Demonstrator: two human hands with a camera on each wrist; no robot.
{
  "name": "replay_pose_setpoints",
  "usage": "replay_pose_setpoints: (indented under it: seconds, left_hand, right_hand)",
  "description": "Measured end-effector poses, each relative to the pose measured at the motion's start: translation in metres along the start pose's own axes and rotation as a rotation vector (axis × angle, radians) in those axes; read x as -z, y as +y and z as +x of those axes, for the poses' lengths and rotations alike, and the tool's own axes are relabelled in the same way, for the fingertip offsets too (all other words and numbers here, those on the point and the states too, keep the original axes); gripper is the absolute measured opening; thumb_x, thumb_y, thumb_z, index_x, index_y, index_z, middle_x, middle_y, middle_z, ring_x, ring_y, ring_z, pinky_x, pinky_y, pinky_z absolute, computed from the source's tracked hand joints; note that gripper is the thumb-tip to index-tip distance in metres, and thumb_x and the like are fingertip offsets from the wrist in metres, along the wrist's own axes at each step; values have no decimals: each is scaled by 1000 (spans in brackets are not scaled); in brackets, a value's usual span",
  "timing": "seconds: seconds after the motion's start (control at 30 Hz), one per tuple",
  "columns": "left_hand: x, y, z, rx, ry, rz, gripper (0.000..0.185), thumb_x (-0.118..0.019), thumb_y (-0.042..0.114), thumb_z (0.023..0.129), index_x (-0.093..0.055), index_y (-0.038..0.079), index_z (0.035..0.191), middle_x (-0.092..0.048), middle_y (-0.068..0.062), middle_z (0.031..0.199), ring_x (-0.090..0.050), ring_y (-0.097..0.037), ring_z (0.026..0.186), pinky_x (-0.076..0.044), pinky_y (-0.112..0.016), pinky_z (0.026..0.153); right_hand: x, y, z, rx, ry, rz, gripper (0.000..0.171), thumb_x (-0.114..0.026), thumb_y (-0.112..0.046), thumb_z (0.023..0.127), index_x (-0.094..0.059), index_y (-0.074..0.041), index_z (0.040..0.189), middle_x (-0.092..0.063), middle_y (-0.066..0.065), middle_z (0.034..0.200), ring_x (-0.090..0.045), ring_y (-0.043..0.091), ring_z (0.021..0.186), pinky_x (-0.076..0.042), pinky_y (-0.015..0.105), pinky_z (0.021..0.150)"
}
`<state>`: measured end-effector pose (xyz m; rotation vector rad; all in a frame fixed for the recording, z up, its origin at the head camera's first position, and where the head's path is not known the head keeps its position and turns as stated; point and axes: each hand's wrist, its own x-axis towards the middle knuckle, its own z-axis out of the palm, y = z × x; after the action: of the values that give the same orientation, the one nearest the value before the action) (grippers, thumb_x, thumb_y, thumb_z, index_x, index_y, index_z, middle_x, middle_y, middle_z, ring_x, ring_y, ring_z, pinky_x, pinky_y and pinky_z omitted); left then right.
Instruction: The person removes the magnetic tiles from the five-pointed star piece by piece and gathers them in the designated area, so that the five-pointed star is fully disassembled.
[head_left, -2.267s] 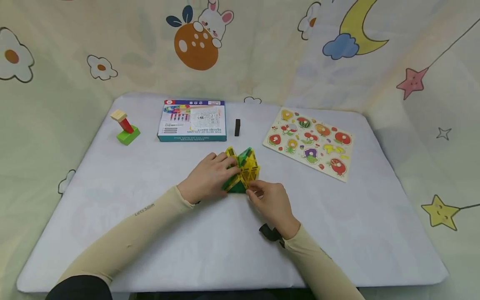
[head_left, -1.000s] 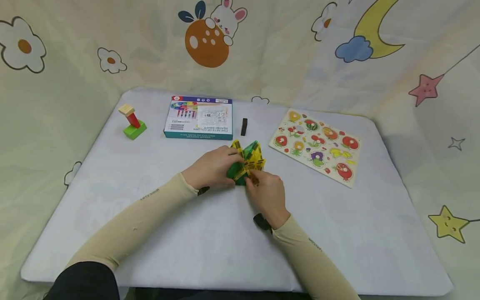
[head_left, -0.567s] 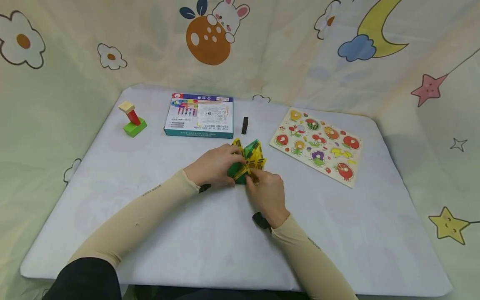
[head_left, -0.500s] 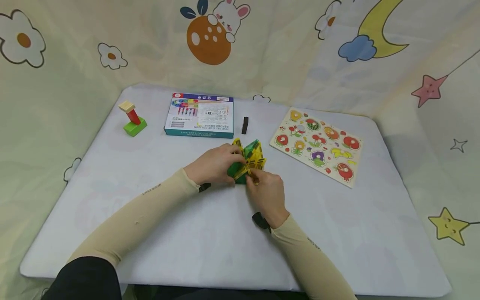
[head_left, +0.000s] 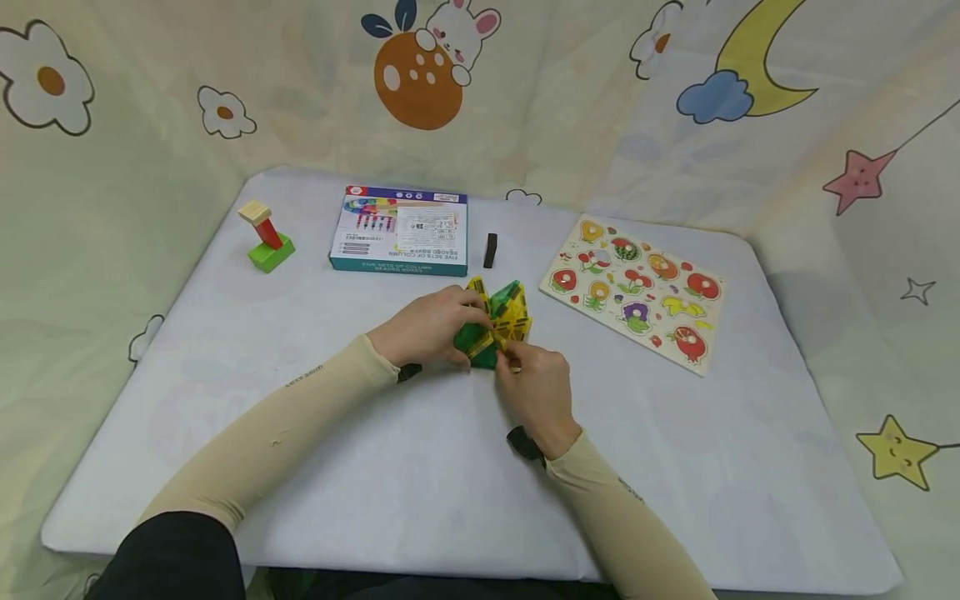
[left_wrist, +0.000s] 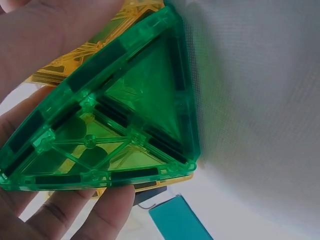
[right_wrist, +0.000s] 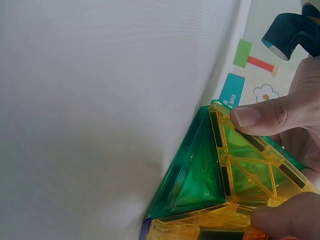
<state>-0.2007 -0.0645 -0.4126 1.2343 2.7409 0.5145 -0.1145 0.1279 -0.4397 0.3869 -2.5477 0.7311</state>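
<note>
Since the frame 2.3 s ago, both hands have drawn closer together round the cluster of translucent green and yellow triangular magnetic tiles (head_left: 497, 321), and the right hand (head_left: 536, 392) has slid up from the near side to the cluster's near-right corner; over the last 0.5 s little has shifted.

Readable writing: the flat blue-edged cardboard box (head_left: 401, 230) behind the cluster carries upside-down print that seems to read "FIVE SETS OF COLUMN BEADED BOXES"; the beige left sleeve (head_left: 300, 400) has small lettering near the wrist, too small to read surely.

The left hand (head_left: 426, 327) cups the cluster's left side, fingers curled around the tiles; the left wrist view shows fingertips (left_wrist: 105, 212) under the edge of a green triangular tile (left_wrist: 120, 120). The right hand pinches a yellow tile's frame (right_wrist: 250, 165) between thumb (right_wrist: 260, 116) and a finger, narrowly closed on it.

The cluster sits on the white cloth-covered table (head_left: 375, 467), near its middle, just in front of the box and a small black block (head_left: 491, 250). To the right lies a wooden fruit peg puzzle board (head_left: 636, 283); at far left stands a small stack of 3 wooden blocks, green, red and natural (head_left: 265, 236).
</note>
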Motion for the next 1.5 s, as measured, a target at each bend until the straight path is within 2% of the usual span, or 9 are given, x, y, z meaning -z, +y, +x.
replay_pose_setpoints:
  seconds: [0.37,0.73,0.93,1.17,1.27,1.33,1.43,1.5]
  left_hand:
    - [0,-1,1,0,-5,4,62,-98,37,70,-75,16,124,-65,-5,132,-60,-26,125,-52,-44,112]
    - [1,2,0,6,-14,-9,62,-98,34,70,-75,15,124,-64,-5,133,-59,-27,126,-52,-44,112]
    - [1,1,0,2,-11,-4,63,-98,36,70,-75,16,124,-65,-5,132,-60,-26,125,-52,-44,112]
    - [1,-1,1,-11,4,-4,63,-98,36,69,-74,16,124,-65,-5,131,-60,-26,124,-53,-43,110]
    - [1,-2,2,-12,11,-5,62,-98,35,70,-74,16,124,-64,-5,131,-60,-26,124,-53,-43,110]
    - [1,-3,3,-7,14,-8,61,-98,34,71,-74,16,124,-64,-5,131,-60,-26,123,-53,-43,109]
    - [1,-4,3,4,17,-16,60,-97,32,72,-74,17,125,-64,-5,132,-60,-25,123,-53,-43,109]
    - [0,-6,3,6,21,-22,60,-97,32,72,-74,17,126,-64,-5,131,-60,-25,122,-54,-42,108]
  right_hand:
    - [3,4,0,10,-29,-4,7,-80,-6,86,-78,1,84,-78,12,75,-76,19,65,-62,32,59]
    - [2,5,1,5,-65,-26,9,-78,-7,89,-73,1,87,-78,14,77,-76,21,67,-62,33,59]
    - [3,5,2,10,-76,-20,10,-77,-6,90,-71,-1,83,-77,13,75,-75,21,65,-61,33,58]
    - [5,5,0,-13,-145,33,7,-74,-6,90,-70,-2,86,-76,11,74,-73,19,64,-59,30,57]
    - [10,8,-1,-49,-215,82,8,-73,-8,90,-68,-4,84,-72,7,71,-66,14,61,-53,24,55]
    - [16,10,-2,-103,-311,160,12,-72,-10,91,-66,-6,81,-66,4,67,-57,11,57,-45,22,53]
    - [23,14,-4,-167,-538,266,18,-71,-15,93,-62,-9,78,-57,-1,65,-47,8,56,-36,19,52]
    - [27,16,-7,-182,-708,356,19,-70,-17,96,-63,-10,79,-57,-3,66,-47,7,56,-36,19,53]
